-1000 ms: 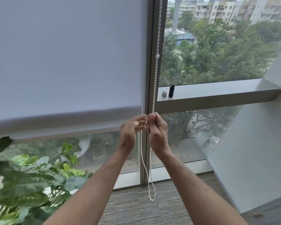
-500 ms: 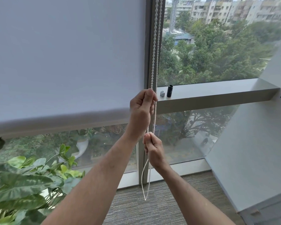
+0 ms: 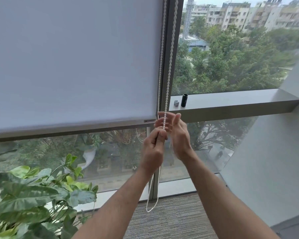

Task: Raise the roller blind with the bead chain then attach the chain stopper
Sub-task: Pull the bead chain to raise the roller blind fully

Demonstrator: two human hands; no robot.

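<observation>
Raising step: left hand (image 3: 153,149) is gripping bead chain (image 3: 169,66); right hand (image 3: 179,135) is hovering open, blurred, empty. Roller blind (image 3: 72,62) mostly down; next, regrip higher and pull.

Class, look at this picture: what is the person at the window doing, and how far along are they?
A person is working the white bead chain of a white roller blind. The left hand grips the chain below the blind's bottom edge; the right hand is open beside it, blurred. The blind covers the upper pane, with the lower glass already exposed. A small silver clip, possibly the stopper, and a black cylinder sit untouched on the grey ledge.
</observation>
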